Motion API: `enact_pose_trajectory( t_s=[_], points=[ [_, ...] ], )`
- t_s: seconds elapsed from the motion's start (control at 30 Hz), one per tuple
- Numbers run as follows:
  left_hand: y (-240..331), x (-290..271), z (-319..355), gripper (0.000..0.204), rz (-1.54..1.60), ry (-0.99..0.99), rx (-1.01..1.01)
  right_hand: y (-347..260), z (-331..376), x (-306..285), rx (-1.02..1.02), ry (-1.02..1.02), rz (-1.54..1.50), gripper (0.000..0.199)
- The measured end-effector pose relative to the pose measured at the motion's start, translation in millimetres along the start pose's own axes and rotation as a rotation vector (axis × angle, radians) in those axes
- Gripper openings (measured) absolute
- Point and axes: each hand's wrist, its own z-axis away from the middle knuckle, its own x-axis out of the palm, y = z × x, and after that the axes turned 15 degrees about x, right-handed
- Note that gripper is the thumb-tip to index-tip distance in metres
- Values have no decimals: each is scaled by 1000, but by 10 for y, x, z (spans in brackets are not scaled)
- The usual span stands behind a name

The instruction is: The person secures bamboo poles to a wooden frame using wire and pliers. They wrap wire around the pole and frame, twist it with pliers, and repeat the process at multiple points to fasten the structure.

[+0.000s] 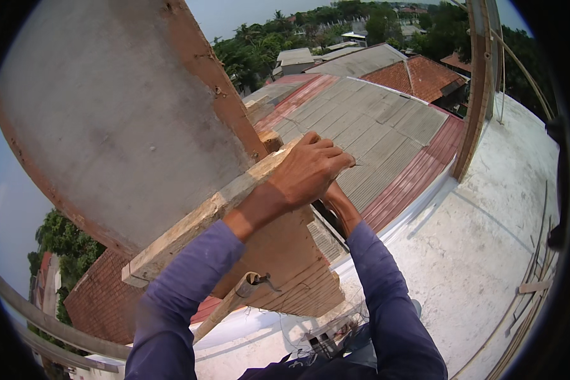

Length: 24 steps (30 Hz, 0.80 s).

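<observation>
My left hand (313, 166) is closed, fingers curled, at the far end of a rough wooden beam (196, 225). A thin dark tip, perhaps wire, pokes out beside its fingers; what they hold is hidden. Just behind and below it is my right hand (337, 195), with only the wrist and part of the back showing and its fingers covered by the left. Left of the hands rises a large grey panel (139, 120) with brown edging, its lower edge along the beam. Below my wrists a brown board (282, 263) slants downward.
A round pole (228, 304) with a dark metal hook at its top stands between my forearms. Right of me is a pale concrete surface (468, 272) with long thin rods (529, 304). An upright wooden post (478, 95) rises at the right. Beyond lies a lower corrugated roof (373, 120).
</observation>
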Motion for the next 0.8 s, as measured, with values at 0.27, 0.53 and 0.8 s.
enact_pose_trajectory(
  t_s=[0.27,0.53,0.8],
  points=[
    [207,-187,235,39,149,81,0,-389,137,-103,292,-145,-331,5],
    [66,-460,128,24,-363,-15,95,-318,112,-16,438,-69,-312,17],
    [-113,-711,355,12,-326,15,-81,-312,669,-339,496,55,-342,22]
  ],
)
